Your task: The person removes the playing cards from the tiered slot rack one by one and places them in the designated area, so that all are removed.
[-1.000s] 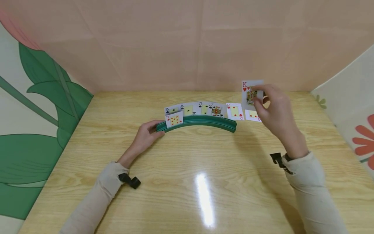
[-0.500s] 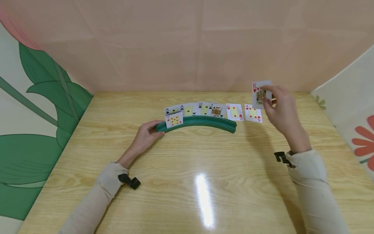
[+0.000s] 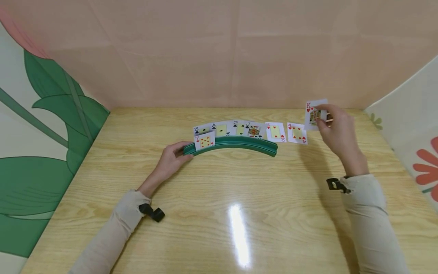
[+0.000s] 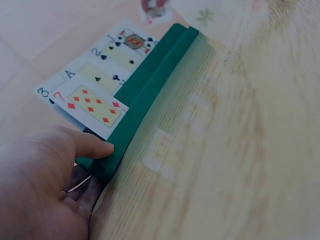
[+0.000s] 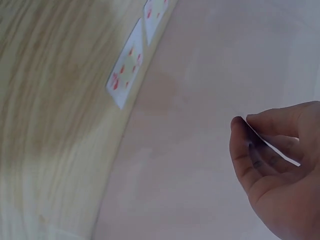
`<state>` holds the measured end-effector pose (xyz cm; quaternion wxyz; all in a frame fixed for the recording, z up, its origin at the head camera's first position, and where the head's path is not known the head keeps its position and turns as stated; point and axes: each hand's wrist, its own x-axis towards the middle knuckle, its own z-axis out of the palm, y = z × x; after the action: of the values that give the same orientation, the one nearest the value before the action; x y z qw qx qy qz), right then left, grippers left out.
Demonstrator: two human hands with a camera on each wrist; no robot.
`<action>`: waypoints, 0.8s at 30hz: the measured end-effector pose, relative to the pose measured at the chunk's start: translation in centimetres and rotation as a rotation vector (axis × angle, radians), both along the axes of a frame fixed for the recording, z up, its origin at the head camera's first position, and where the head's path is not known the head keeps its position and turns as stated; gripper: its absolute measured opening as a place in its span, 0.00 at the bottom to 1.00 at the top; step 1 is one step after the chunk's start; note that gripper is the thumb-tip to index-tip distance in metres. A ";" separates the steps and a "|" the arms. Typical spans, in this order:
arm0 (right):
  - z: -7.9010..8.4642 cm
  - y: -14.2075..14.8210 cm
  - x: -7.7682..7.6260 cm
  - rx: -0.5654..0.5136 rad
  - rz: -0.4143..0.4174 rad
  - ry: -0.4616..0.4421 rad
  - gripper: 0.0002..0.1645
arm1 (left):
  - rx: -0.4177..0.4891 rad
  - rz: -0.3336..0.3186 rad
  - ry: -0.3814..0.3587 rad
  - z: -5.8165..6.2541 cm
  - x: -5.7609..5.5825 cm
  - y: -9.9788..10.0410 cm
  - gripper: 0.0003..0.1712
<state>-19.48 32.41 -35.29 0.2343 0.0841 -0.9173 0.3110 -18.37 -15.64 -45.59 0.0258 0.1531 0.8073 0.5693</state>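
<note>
My left hand (image 3: 169, 161) grips the left end of a curved green card holder (image 3: 236, 141), the thumb on its front edge in the left wrist view. A seven of diamonds (image 3: 205, 141) stands in the holder's front, near that hand. Behind it, several black-suit cards, among them an ace (image 3: 220, 128) and a jack (image 3: 254, 131), overlap in a row with their lower edges hidden. Held up at the right, a king of hearts (image 3: 310, 114) is pinched between the thumb and fingers of my right hand (image 3: 342, 133). The right wrist view shows this card edge-on.
Face up on the wooden table (image 3: 212, 198), a low red heart card (image 3: 275, 132) and a four of hearts (image 3: 297, 133) lie right of the holder. A pink cloth wall (image 3: 205, 57) rises behind the table; patterned panels flank it.
My right hand has moved rightward with the king of hearts, and slightly down lately, uncovering the four of hearts. The left hand and card holder have stayed in place.
</note>
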 end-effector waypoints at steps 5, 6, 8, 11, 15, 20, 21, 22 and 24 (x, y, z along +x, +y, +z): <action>-0.6 0.8 -0.3 0.004 -0.017 -0.032 0.18 | -0.002 -0.004 0.011 0.2 0.1 0.0 0.22; -0.8 1.0 -0.3 0.007 -0.019 -0.045 0.18 | -0.003 -0.003 0.010 0.2 0.1 0.0 0.22; -1.0 1.3 -0.3 0.015 -0.025 -0.070 0.19 | -0.002 -0.001 0.004 0.2 0.1 0.1 0.22; -1.6 2.1 -0.5 0.023 -0.031 -0.099 0.20 | -0.001 0.000 -0.005 0.2 0.1 0.1 0.22; -2.5 3.0 -1.0 0.039 -0.038 -0.125 0.21 | 0.013 -0.004 -0.014 0.3 0.1 0.1 0.22; -3.2 3.7 -1.2 0.058 -0.049 -0.178 0.23 | 0.020 -0.005 -0.015 0.3 0.1 0.0 0.22; -3.2 3.8 -1.2 0.060 -0.052 -0.187 0.23 | 0.017 -0.004 -0.015 0.3 0.1 0.0 0.22; -3.3 3.9 -1.2 0.064 -0.054 -0.195 0.23 | 0.013 -0.002 -0.013 0.3 0.1 0.1 0.22; -3.4 4.1 -1.3 0.073 -0.055 -0.209 0.24 | 0.003 -0.001 -0.008 0.3 0.1 0.1 0.22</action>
<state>-20.74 36.48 -38.67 0.1424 0.0341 -0.9493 0.2780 -18.27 -15.57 -45.26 0.0293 0.1512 0.8061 0.5714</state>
